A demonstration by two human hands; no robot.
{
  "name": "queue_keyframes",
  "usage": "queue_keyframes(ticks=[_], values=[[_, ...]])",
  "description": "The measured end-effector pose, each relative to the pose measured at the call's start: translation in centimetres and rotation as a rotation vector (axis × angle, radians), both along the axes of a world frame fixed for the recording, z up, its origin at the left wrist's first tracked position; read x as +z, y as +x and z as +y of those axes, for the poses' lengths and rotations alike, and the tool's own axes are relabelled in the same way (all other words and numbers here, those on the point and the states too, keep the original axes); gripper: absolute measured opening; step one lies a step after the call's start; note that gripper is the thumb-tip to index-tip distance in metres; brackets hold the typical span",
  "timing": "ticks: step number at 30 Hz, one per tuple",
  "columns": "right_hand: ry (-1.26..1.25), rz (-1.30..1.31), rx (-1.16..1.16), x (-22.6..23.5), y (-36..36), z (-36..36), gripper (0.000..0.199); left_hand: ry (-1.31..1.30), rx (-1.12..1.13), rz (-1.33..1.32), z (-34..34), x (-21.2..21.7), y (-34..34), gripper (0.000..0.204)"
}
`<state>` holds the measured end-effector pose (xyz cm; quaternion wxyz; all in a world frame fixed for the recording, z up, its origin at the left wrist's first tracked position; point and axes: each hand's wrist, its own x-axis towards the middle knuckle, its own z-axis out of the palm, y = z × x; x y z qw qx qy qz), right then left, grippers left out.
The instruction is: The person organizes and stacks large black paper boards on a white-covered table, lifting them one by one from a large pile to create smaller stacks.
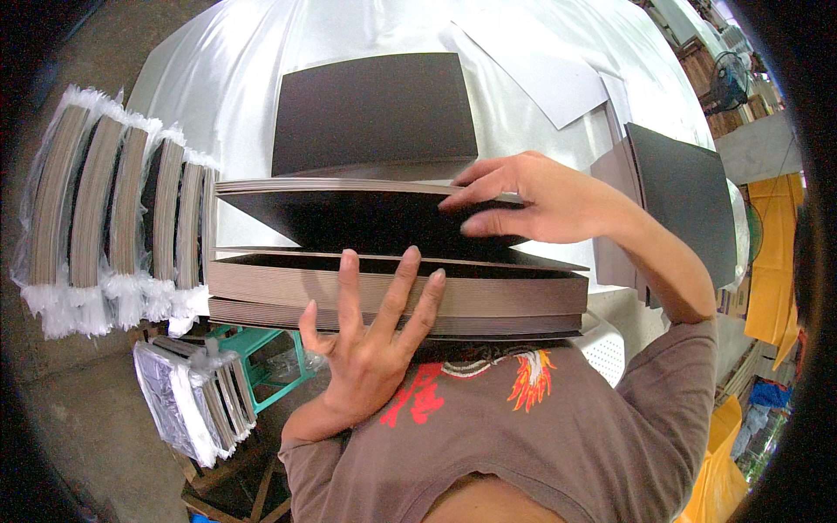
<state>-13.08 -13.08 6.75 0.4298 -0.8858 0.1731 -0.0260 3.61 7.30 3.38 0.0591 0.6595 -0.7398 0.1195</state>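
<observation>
A thick stack of black boards with grey-brown edges (pixel 488 295) stands across the near side of the table, close to my body. My left hand (pixel 375 336) is open, its fingers spread and laid against the stack's near edge. Behind it, a batch of black boards (pixel 349 213) tilts away from the stack, leaving a dark gap. My right hand (pixel 540 196) is at the upper edge of this batch, fingers bent over it and thumb on the near black face. The fingertips behind the edge are partly hidden.
Another black board stack (pixel 375 113) lies farther back on the white-covered table (pixel 227 70). White sheets (pixel 540 78) are behind it, and more black boards (pixel 684 205) are at the right. Plastic-wrapped board bundles (pixel 91 200) line the left, above a green stool (pixel 270 370).
</observation>
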Motion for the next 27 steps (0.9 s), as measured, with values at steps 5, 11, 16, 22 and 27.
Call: queue_keyframes(ticks=[5, 11, 16, 22, 27], values=[[-0.118, -0.009, -0.043, -0.2, 0.0, 0.0, 0.072, 0.043, -0.031, 0.029, -0.1, 0.1, 0.3, 0.037], [-0.155, 0.027, -0.056, -0.2, 0.2, -0.7, 0.081, 0.036, -0.041, 0.002, 0.1, 0.1, 0.3, 0.037], [-0.16, 0.048, -0.063, -0.2, 0.3, -0.9, 0.085, 0.017, -0.036, -0.014, 0.3, -0.2, 0.3, 0.035], [-0.154, 0.051, -0.048, -0.3, 0.4, -1.2, 0.087, -0.011, -0.037, -0.028, 0.4, -0.4, 0.3, 0.035], [-0.182, 0.075, -0.048, 0.0, 0.4, -0.7, 0.084, -0.004, -0.032, -0.008, 0.3, -0.2, 0.2, 0.036]])
